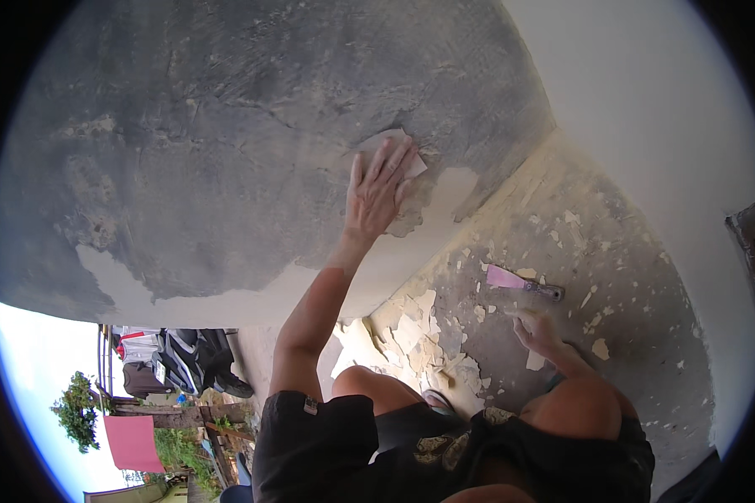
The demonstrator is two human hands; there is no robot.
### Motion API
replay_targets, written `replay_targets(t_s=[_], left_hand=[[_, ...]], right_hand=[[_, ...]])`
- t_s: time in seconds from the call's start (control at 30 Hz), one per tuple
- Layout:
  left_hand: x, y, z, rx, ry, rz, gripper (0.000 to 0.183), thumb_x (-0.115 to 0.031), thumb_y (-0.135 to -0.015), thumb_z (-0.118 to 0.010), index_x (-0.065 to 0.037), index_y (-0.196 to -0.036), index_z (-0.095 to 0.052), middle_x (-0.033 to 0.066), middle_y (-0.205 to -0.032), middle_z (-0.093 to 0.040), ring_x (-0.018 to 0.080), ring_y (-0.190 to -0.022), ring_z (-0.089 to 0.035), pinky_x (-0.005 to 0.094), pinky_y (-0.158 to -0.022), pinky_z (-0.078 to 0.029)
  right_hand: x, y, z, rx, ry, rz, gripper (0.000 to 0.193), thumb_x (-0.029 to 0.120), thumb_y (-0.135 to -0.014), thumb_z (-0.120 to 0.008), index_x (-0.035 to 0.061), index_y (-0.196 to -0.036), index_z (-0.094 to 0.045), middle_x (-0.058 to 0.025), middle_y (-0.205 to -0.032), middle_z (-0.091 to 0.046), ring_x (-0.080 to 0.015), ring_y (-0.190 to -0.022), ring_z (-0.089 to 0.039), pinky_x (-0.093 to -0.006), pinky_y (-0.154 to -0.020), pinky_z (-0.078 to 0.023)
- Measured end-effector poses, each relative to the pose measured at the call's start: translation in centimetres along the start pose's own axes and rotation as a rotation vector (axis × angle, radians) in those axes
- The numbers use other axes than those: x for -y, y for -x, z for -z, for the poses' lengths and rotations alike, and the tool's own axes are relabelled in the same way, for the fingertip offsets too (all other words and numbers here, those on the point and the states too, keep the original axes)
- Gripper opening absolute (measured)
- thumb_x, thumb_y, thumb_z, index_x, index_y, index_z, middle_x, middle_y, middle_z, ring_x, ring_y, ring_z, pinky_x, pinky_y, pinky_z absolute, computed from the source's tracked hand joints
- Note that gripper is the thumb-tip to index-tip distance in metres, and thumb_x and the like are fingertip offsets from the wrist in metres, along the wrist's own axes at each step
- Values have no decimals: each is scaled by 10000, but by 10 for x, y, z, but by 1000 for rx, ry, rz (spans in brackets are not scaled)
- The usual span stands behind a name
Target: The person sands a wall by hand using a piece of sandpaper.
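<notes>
My left hand point(377, 193) reaches up and lies flat on a pale sheet of sandpaper point(396, 139), pressing it against a grey, patchy wall point(226, 126) where the paint has been stripped. My right hand point(535, 331) rests low on the concrete floor point(621, 277), fingers down among paint flakes and holding nothing. A scraper point(524, 283) with a pink blade and dark handle lies on the floor just above that hand, not touching it. My bare knees and dark shorts fill the lower edge.
Pale paint chips point(411, 331) are piled along the foot of the wall, with smaller flakes scattered over the floor. A white wall point(646, 101) rises at the right. Below left, outdoors, are hanging clothes point(184, 356), a pink cloth point(132, 440) and a tree point(80, 411).
</notes>
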State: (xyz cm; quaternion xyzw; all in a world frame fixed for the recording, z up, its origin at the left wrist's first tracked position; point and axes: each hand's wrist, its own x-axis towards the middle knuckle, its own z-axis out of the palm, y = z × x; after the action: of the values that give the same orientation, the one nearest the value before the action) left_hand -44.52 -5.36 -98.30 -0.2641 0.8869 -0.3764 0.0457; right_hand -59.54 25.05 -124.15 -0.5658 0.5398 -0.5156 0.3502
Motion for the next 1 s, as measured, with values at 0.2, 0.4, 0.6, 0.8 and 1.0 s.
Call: replay_targets(t_s=[0.2, 0.4, 0.6, 0.8, 1.0], left_hand=[[174, -45, 155, -687, -119, 430, 608, -518, -1009, -275, -183, -1514, -324, 57, -1596, -227, 385, -1466, -116, 658, -1123, -15], [44, -23, 52, -249, 11, 337, 594, -500, -1016, -262, -193, -1523, -295, 17, -1609, -187, 335, -1485, -79, 636, -1141, 3], [-29, 29, -33, 55, 140, 151, 580, -509, -1008, -301, -246, -1525, -290, -72, -1598, -202, 223, -1468, -174, 575, -1163, -119], [147, -13, 122, -653, -74, 578, 581, -486, -1032, -189, -187, -1509, -335, 79, -1598, -217, 363, -1476, -109, 651, -1123, 10], [40, -30, 55, -268, -62, 288, 546, -450, -1016, -339, -234, -1516, -313, -30, -1597, -223, 289, -1477, -149, 637, -1150, -75]], right_hand=[[5, 3, -6, 61, 12, -31, 216, 63, -845, -580, 67, -1020, -706, -143, -871, -689, -327, -774, -668, -394, -703, -524], [10, -10, -11, 71, -23, -18, 216, 71, -854, -575, 65, -1025, -707, -146, -891, -694, -327, -771, -673, -401, -700, -527], [16, -5, 7, 70, 33, -32, 219, 104, -872, -566, 68, -1037, -707, -145, -889, -699, -308, -763, -679, -384, -697, -535], [18, 10, 8, 194, 53, -242, 217, 99, -874, -567, 64, -1034, -710, -143, -925, -706, -295, -780, -686, -373, -697, -540], [14, -9, -6, 140, 6, -50, 219, 77, -859, -573, 58, -1033, -704, -144, -855, -689, -317, -741, -664, -388, -669, -522]])
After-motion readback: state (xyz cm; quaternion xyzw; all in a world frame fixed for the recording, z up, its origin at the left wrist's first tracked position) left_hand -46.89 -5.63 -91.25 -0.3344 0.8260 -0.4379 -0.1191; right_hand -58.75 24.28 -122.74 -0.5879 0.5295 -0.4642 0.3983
